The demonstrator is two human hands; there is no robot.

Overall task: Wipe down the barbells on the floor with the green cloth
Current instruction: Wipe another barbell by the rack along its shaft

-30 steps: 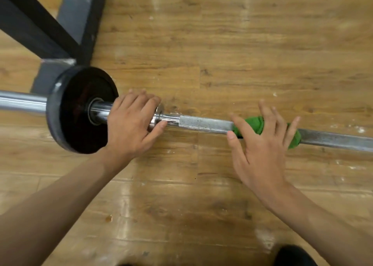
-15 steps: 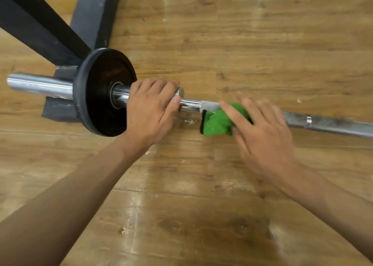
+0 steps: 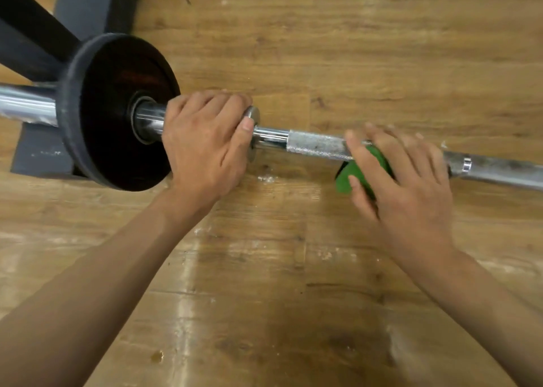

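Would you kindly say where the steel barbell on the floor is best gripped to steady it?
From above, on the smooth chrome sleeve beside the black weight plate: it lies level and round, so fingers curl over it, as the left hand shows.

steel bar (image 3: 317, 145): the grip is rough, cross-hatched knurling, dull grey with pale flecks. further right the metal is smooth but tarnished and patchy. the thick left end is smooth polished chrome with bright streaks of reflected light. a shiny chrome collar (image 3: 253, 116) adjoins it.

plate (image 3: 117, 110): looks like matt black rubber, with a slightly grainy, dusty rim.

cloth (image 3: 343, 176): bright green fabric, soft and matt, too blurred to make out the weave.

floor (image 3: 352, 48): warm brown planks with wood grain and a semi-gloss finish, marked by scuffs, white specks and pale worn streaks.

frame (image 3: 88, 4): dark grey painted metal, matt, with small white chips.
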